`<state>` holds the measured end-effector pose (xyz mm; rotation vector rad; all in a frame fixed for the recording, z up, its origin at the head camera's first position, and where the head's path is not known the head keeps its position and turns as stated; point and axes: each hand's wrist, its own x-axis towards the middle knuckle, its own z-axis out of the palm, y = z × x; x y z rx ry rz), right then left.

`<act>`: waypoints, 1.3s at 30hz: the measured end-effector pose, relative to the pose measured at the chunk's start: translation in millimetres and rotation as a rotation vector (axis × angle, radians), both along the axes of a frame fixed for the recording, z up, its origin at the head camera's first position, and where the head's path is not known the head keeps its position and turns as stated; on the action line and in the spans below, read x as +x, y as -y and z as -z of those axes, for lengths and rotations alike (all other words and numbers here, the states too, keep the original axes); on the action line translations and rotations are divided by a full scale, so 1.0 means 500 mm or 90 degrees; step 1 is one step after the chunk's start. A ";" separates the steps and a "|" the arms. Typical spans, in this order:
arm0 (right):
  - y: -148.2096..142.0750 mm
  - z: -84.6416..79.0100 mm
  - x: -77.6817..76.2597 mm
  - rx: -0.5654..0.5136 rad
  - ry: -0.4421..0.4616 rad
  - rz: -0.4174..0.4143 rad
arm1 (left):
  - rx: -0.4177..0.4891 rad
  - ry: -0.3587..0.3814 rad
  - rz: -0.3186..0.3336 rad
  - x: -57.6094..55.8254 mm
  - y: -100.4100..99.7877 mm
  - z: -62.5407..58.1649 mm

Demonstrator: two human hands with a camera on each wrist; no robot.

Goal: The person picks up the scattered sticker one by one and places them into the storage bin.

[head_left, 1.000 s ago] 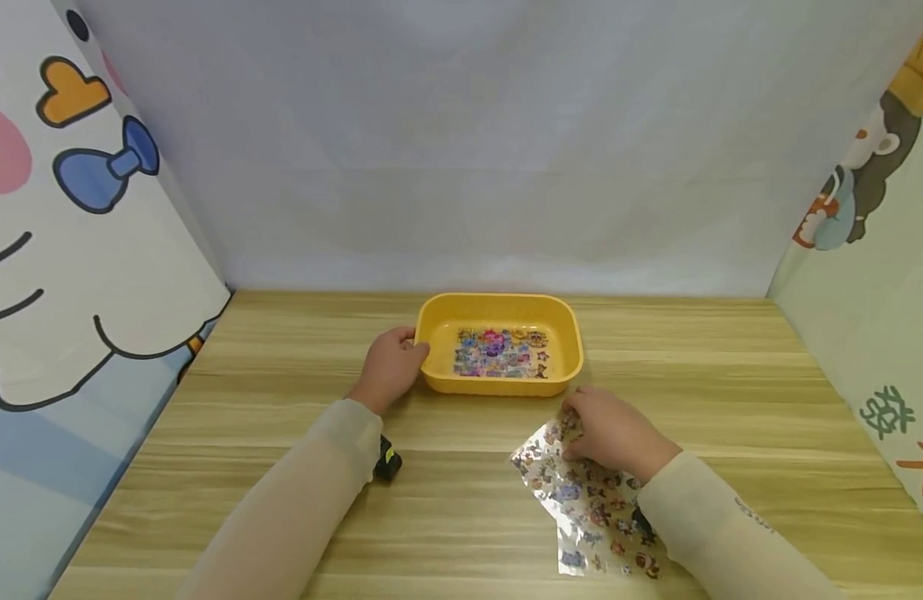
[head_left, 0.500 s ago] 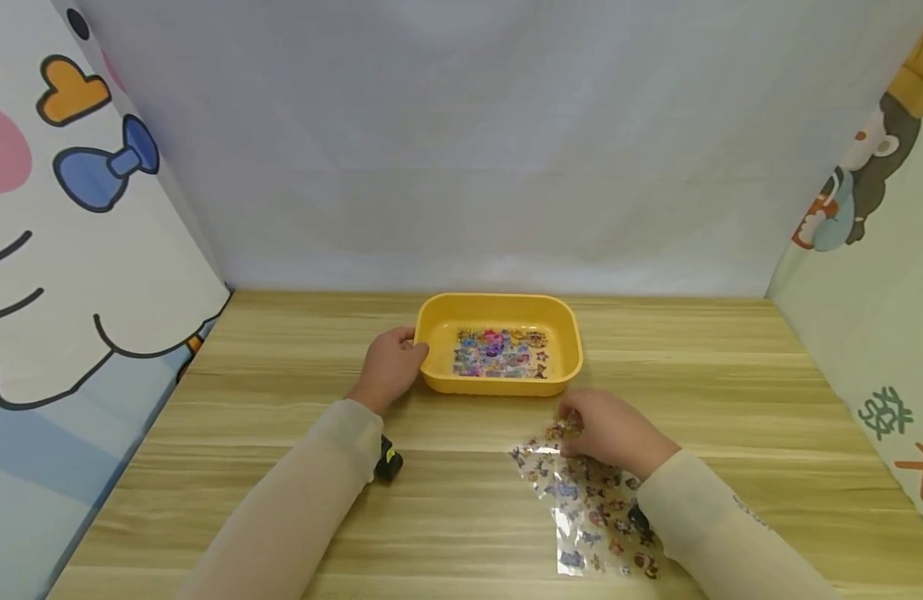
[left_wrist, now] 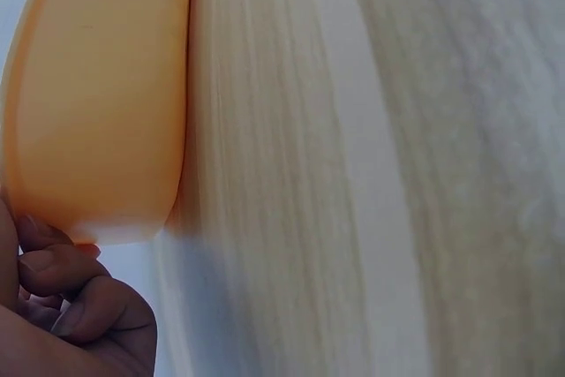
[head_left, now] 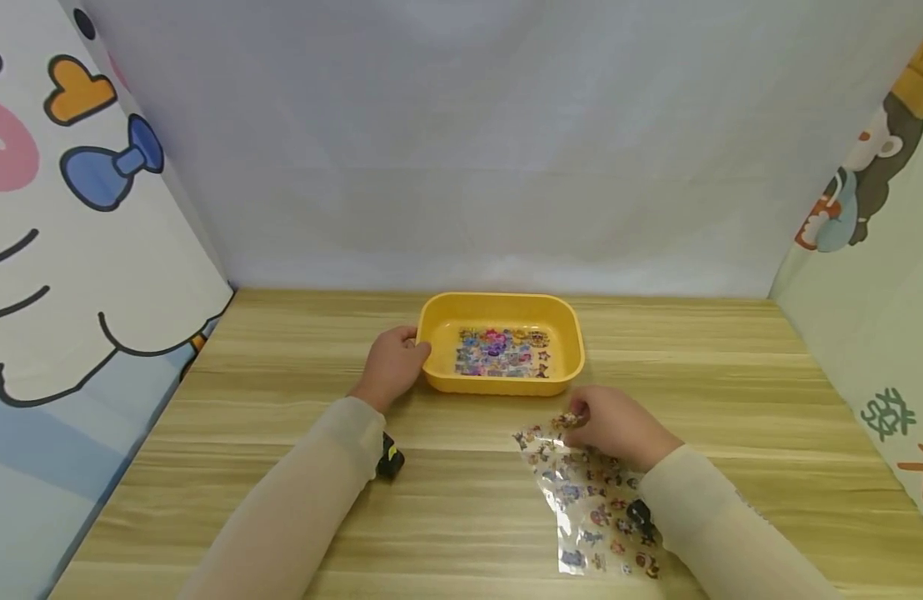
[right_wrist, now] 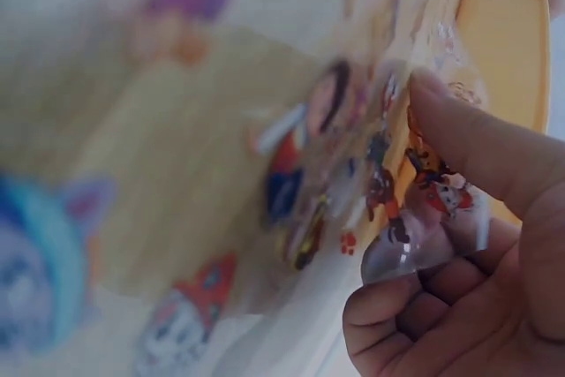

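Observation:
A yellow plastic tray [head_left: 499,387] stands at the back middle of the table, with clear cartoon sticker sheets [head_left: 499,354] lying flat on its floor. My left hand [head_left: 390,367] grips the tray's left end, thumb over the rim and fingers curled against the outside, as the left wrist view shows. In front of the tray's right corner, my right hand [head_left: 619,425] pinches the top edge of a transparent sticker sheet [head_left: 581,508] printed with small cartoon figures. The right wrist view shows that sheet [right_wrist: 450,192] curling between thumb and fingers. Its lower part stretches toward the table's front.
The wood-grain table [head_left: 296,333] runs back to a pale grey cloth wall [head_left: 499,167]. Cartoon-printed panels, a white and blue panel [head_left: 94,275] on the left and a green panel [head_left: 881,333] on the right, flank it. A black wrist device [head_left: 389,460] sits under the left cuff.
The right hand's pinched edge of the sheet has bent up and curled a little, and the sheet's glare has shifted. The left hand and tray keep their place.

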<state>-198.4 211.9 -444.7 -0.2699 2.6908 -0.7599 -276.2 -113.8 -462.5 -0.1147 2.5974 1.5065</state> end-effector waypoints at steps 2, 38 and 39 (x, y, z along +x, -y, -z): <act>-0.005 -0.001 0.000 -0.019 -0.002 0.008 | 0.000 0.001 -0.001 0.000 -0.001 -0.001; -0.059 -0.015 -0.023 -0.334 0.037 0.070 | 0.003 0.002 -0.015 0.004 -0.002 -0.006; -0.059 -0.017 -0.025 -0.343 0.034 0.074 | -0.002 0.001 -0.015 0.004 -0.003 -0.007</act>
